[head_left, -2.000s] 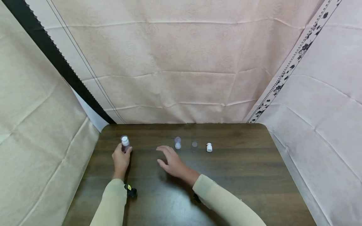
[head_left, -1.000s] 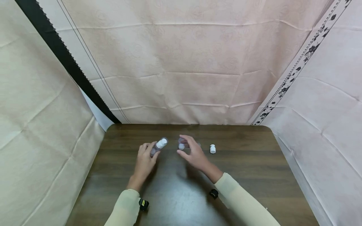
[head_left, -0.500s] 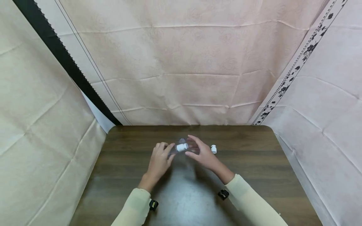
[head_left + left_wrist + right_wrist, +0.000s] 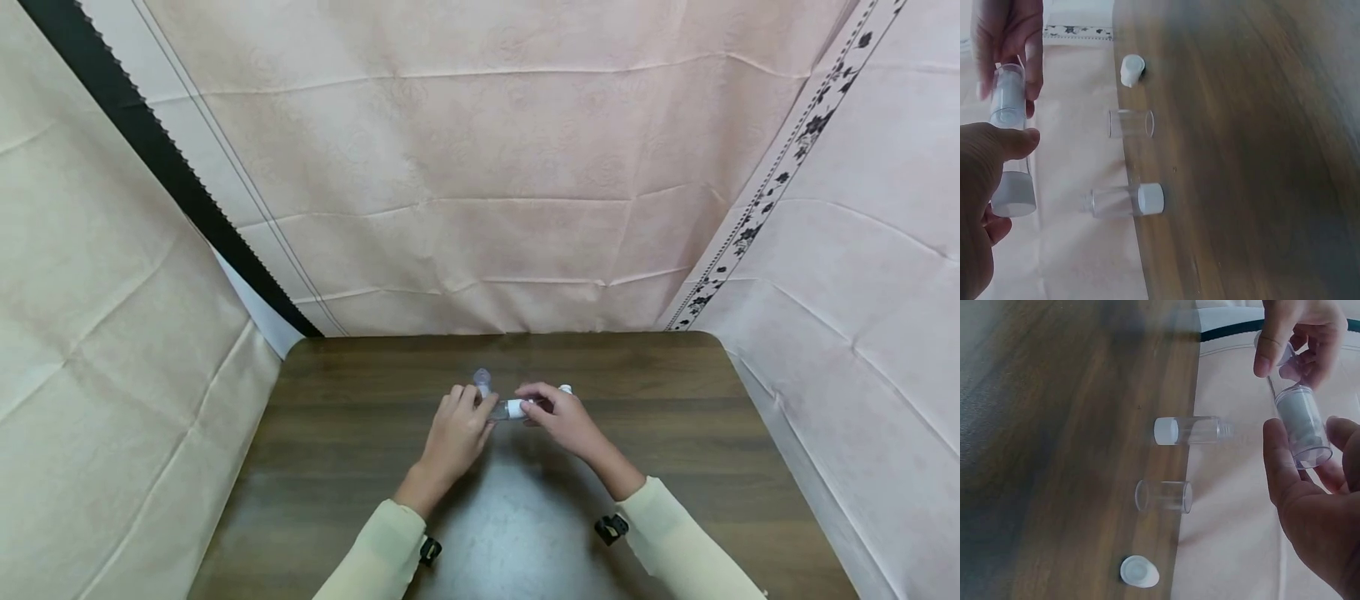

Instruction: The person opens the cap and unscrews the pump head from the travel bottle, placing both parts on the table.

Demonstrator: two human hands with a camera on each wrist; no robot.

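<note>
In the head view, both of my hands meet at a small clear pump bottle, held sideways above the table. My left hand grips its body; the white base shows below the thumb in the left wrist view. At the other end, fingers and thumb of my right hand hold the clear cap that covers the white pump top. Behind the hands stands a second clear bottle with a white base and a bare threaded neck. A loose clear cap and a white pump head stand beside it.
The brown wooden table has a rear edge close behind the standing parts. Pale cloth hangs behind and at both sides. The loose parts form a row just beyond my hands.
My left hand has brought the bottle from the left side to the middle. My right hand has come over to its capped end and taken hold there. The standing parts stay in place.
</note>
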